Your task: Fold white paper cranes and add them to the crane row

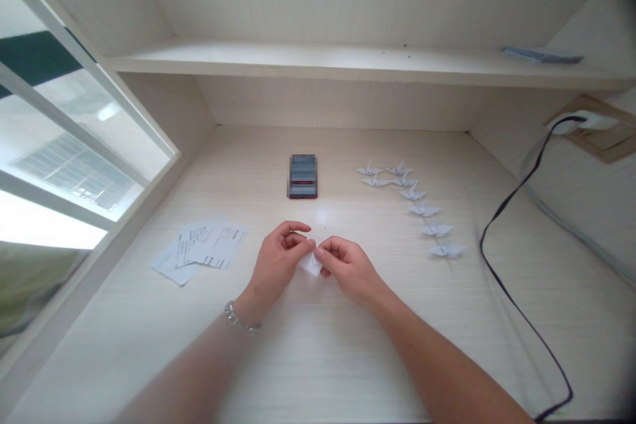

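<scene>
Between my hands is a small piece of folded white paper (311, 265), low over the desk. My left hand (284, 253) pinches its upper left edge with thumb and fingers, the index finger curving out above. From the other side, my right hand (348, 265) grips the paper between thumb and curled fingers. The fingertips of both hands nearly meet, and they hide part of the paper. Off to the right, several folded white paper cranes (423, 210) stand in a curved row. Printed paper sheets (209, 245) lie fanned out to the left of my left hand.
A phone (303, 176), its screen blurred, lies beyond my hands. A black cable (501, 281) runs from a wall socket (591, 120) down the right side of the desk. Above the back of the desk spans a shelf (348, 61) with a flat bluish item (542, 55) on it.
</scene>
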`<act>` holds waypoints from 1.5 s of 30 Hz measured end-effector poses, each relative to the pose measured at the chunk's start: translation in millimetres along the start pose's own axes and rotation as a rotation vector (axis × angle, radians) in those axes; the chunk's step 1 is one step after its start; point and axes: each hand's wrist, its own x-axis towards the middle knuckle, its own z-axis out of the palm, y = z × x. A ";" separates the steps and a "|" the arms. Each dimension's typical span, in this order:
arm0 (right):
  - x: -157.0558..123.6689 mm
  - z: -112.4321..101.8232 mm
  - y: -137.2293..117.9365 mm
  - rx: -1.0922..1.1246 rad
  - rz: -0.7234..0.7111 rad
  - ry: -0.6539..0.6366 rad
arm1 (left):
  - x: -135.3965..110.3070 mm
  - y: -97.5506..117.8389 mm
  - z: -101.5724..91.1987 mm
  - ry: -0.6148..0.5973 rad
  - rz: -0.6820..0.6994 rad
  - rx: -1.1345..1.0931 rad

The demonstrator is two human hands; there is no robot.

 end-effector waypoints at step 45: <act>4.1 -1.7 6.3 -0.046 0.030 0.109 | 2.6 -0.6 -2.4 0.145 0.049 -0.063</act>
